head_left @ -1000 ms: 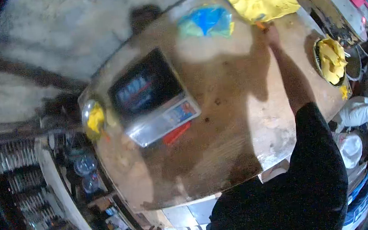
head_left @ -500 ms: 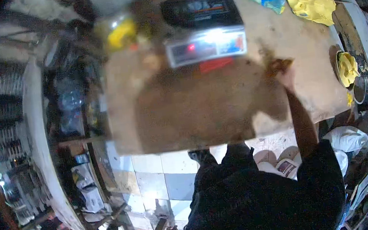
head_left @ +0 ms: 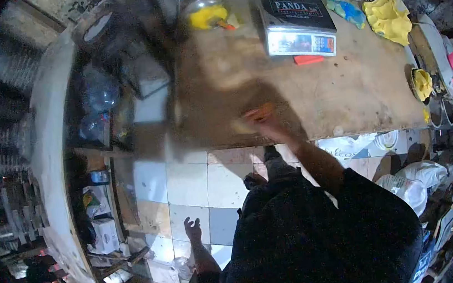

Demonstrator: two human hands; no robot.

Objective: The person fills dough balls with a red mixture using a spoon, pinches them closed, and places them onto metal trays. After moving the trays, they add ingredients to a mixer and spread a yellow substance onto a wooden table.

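Observation:
My right hand (head_left: 274, 126) is over the front part of the wooden table (head_left: 355, 93), smeared by motion. At its fingers shows an orange-brown thing (head_left: 258, 114), too blurred to name. My left hand (head_left: 193, 230) hangs below the table's level, over the floor tiles, with its fingers apart and slightly curled, holding nothing. A digital scale (head_left: 302, 43) with a black top marked PANDA stands towards the back of the table. Just in front of it lies a flat red piece (head_left: 308, 59).
A shiny bowl with yellow stuff (head_left: 208, 18) sits at the back left. Crumpled yellow paper (head_left: 388, 19), a blue-green plastic bag (head_left: 347, 13) and a yellow-lined bowl (head_left: 422, 84) are at the right. Shelves (head_left: 50, 161) stand left; white sacks (head_left: 426, 173) lie lower right.
My right hand has moved left across the table and towards its front edge, the orange-brown thing with it. My left hand has come into view. The camera view has shifted left.

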